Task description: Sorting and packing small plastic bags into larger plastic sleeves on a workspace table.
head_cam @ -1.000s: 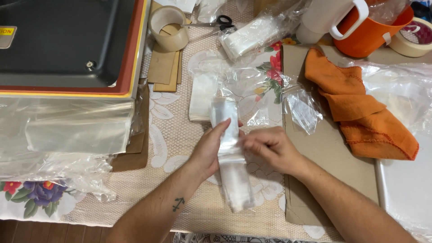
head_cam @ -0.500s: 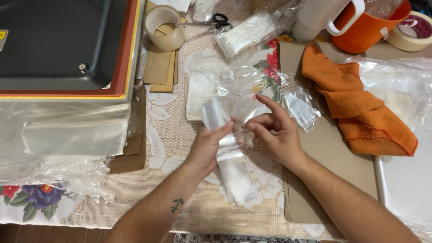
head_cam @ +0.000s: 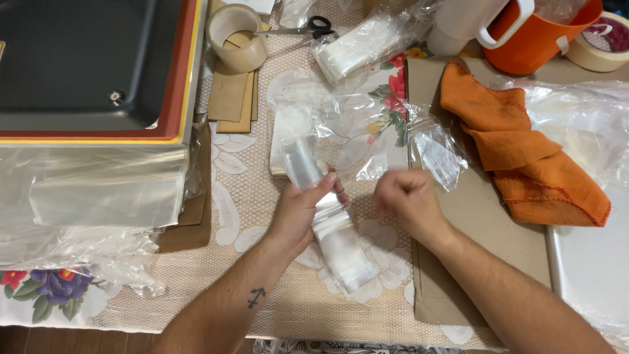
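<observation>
In the head view, the left hand (head_cam: 303,211) wraps around a rolled bundle of clear plastic bags (head_cam: 324,219), its fingers (head_cam: 325,185) closed over the middle of the roll. The bundle lies slantwise across the lace-covered surface (head_cam: 249,196), its upper end pointing away from the person and its lower end resting on the cloth near the front edge. The right hand (head_cam: 406,200) sits just beside the roll, apart from it, curled into a loose fist; it is blurred, and whether anything is pinched inside cannot be told.

Beyond the hands lies a flat white stack of bags (head_cam: 282,141) under loose, crumpled clear film (head_cam: 347,118). Farther back are a roll of tan packing tape (head_cam: 236,36), a pair of black-handled scissors (head_cam: 308,27) and a wrapped packet of white sheets (head_cam: 357,49). A few brown cardboard pieces (head_cam: 232,98) lie below the tape roll.

To the left stands a dark tray-like machine with a red and yellow rim (head_cam: 98,65), and sheets of clear plastic (head_cam: 98,190) hang over its front edge and pile up below it. To the right, a large brown cardboard sheet (head_cam: 472,236) lies under the right forearm, with a crumpled orange cloth (head_cam: 517,151) on its far part. An orange jug with a white handle (head_cam: 544,33) stands at the back, and another roll of tape (head_cam: 606,42) sits in the right corner. A small clear bag (head_cam: 436,154) rests between the right hand and the cloth.
</observation>
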